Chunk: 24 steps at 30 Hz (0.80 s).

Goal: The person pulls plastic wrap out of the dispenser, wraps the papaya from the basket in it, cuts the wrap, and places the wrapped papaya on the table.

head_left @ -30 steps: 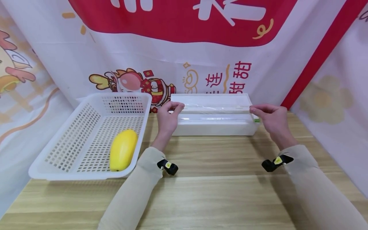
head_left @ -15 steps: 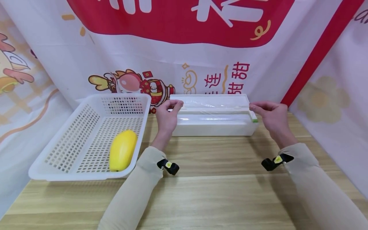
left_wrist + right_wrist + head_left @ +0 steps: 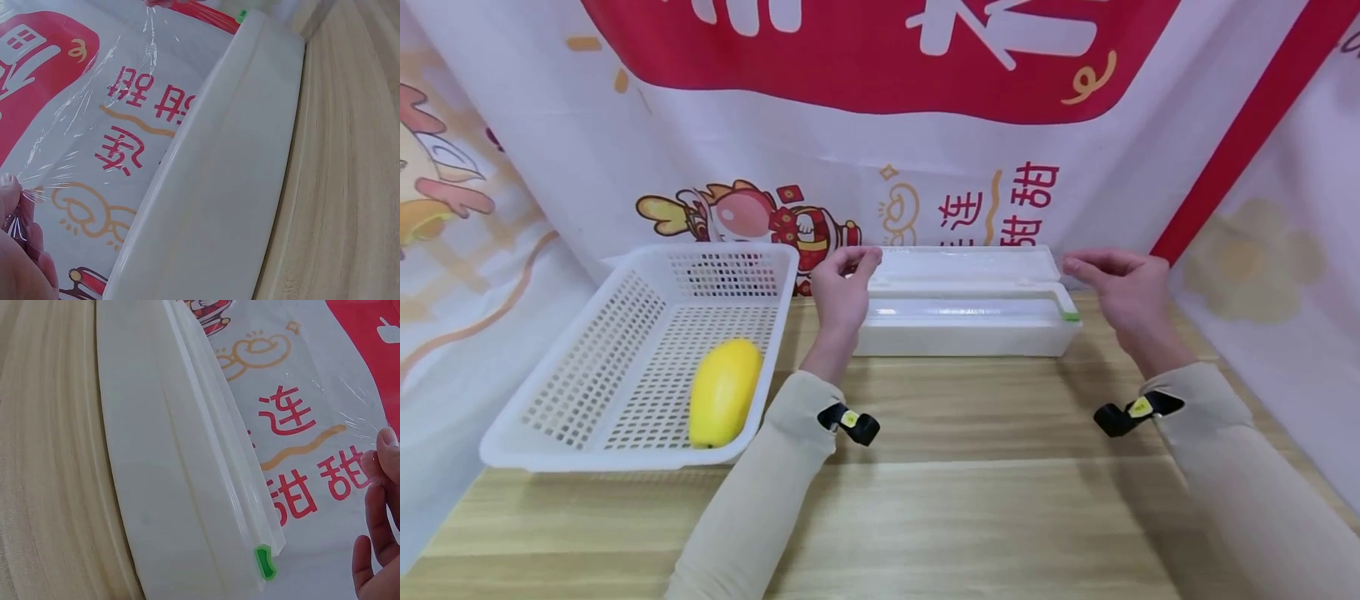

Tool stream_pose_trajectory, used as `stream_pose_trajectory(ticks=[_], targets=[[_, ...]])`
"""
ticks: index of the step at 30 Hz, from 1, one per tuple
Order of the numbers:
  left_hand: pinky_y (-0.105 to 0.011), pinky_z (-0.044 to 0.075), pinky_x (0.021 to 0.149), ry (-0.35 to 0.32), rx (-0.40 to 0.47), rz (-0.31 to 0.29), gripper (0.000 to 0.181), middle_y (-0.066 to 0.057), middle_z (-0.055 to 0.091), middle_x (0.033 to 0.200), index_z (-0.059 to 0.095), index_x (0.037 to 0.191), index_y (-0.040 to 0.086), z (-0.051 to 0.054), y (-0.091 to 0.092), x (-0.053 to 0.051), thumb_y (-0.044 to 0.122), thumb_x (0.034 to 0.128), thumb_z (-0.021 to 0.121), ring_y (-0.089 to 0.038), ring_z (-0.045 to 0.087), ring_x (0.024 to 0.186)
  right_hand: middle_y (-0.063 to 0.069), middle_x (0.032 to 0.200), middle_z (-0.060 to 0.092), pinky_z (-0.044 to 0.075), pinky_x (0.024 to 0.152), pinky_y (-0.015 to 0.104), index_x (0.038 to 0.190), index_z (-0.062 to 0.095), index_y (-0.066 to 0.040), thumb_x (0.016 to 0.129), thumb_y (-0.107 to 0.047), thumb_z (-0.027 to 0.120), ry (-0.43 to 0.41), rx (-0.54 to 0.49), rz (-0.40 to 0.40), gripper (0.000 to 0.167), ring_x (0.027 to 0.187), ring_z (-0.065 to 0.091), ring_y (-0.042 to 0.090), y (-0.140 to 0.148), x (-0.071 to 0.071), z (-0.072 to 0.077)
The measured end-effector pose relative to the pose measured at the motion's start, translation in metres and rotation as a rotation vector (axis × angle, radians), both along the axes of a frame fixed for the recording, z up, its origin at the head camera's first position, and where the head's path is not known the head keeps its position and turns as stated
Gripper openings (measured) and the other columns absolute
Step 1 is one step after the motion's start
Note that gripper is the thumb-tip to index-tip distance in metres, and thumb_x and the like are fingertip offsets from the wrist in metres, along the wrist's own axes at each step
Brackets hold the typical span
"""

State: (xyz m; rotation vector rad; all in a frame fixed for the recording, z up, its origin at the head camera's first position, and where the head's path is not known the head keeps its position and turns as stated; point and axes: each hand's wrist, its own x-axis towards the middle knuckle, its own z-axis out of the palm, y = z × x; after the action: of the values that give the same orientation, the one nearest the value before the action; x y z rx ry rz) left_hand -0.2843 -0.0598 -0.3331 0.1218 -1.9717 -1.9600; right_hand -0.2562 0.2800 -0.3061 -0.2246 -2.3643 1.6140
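Observation:
A white cling film dispenser box stands on the table against the backdrop, its lid raised at the back. Inside it lies a shiny roll of cling film. My left hand pinches one corner of the drawn-out cling film, which bunches between thumb and fingers in the left wrist view. At the other corner my right hand pinches the film too, just right of the lid. Clear film spans between both hands, above the box. A green slider sits at the box's right end.
To the left is a white perforated plastic basket holding a yellow mango-like fruit. Behind the box hangs a printed cloth backdrop. The wooden table extends in front of the box.
Both hands have risen a little, drawing the film up from the box. My right hand has also moved slightly to the right. Basket and fruit stay where they were.

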Motion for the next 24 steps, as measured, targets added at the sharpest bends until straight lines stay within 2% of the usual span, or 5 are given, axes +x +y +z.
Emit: stream_pose_trajectory(ticks=[8, 13, 18, 24], targets=[[-0.029, 0.053, 0.089, -0.013, 0.010, 0.002, 0.018, -0.001, 0.075, 0.107, 0.080, 0.110, 0.016, 0.008, 0.000, 0.005, 0.031, 0.0987, 0.077, -0.016, 0.064, 0.104, -0.023, 0.099, 0.078, 0.053, 0.083, 0.010, 0.129, 0.078, -0.019, 0.087, -0.049, 0.080, 0.000, -0.042, -0.002, 0.051, 0.106, 0.065, 0.006, 0.001, -0.001, 0.002], [-0.028, 0.054, 0.089, 0.001, 0.006, 0.023, 0.021, -0.002, 0.075, 0.107, 0.079, 0.112, 0.014, 0.017, 0.003, 0.005, 0.030, 0.0992, 0.076, -0.016, 0.064, 0.102, -0.022, 0.099, 0.078, 0.052, 0.085, 0.011, 0.129, 0.077, -0.017, 0.087, -0.047, 0.081, 0.011, -0.066, -0.012, 0.053, 0.107, 0.065, 0.006, -0.001, -0.002, 0.010], [-0.028, 0.057, 0.093, 0.000, 0.017, 0.039, 0.022, -0.002, 0.075, 0.111, 0.078, 0.115, 0.012, 0.025, 0.004, 0.007, 0.027, 0.0991, 0.077, -0.016, 0.066, 0.105, -0.019, 0.104, 0.078, 0.052, 0.089, 0.015, 0.130, 0.077, -0.021, 0.086, -0.050, 0.080, 0.007, -0.069, -0.020, 0.052, 0.109, 0.065, 0.007, -0.004, -0.003, 0.017], [-0.027, 0.056, 0.088, -0.020, 0.033, 0.065, 0.018, -0.001, 0.075, 0.108, 0.079, 0.110, 0.016, 0.036, 0.007, 0.009, 0.029, 0.0970, 0.079, -0.015, 0.066, 0.101, -0.019, 0.105, 0.078, 0.050, 0.092, 0.018, 0.129, 0.078, -0.022, 0.088, -0.049, 0.080, 0.033, -0.074, -0.012, 0.048, 0.107, 0.064, 0.007, -0.003, -0.003, 0.024]])
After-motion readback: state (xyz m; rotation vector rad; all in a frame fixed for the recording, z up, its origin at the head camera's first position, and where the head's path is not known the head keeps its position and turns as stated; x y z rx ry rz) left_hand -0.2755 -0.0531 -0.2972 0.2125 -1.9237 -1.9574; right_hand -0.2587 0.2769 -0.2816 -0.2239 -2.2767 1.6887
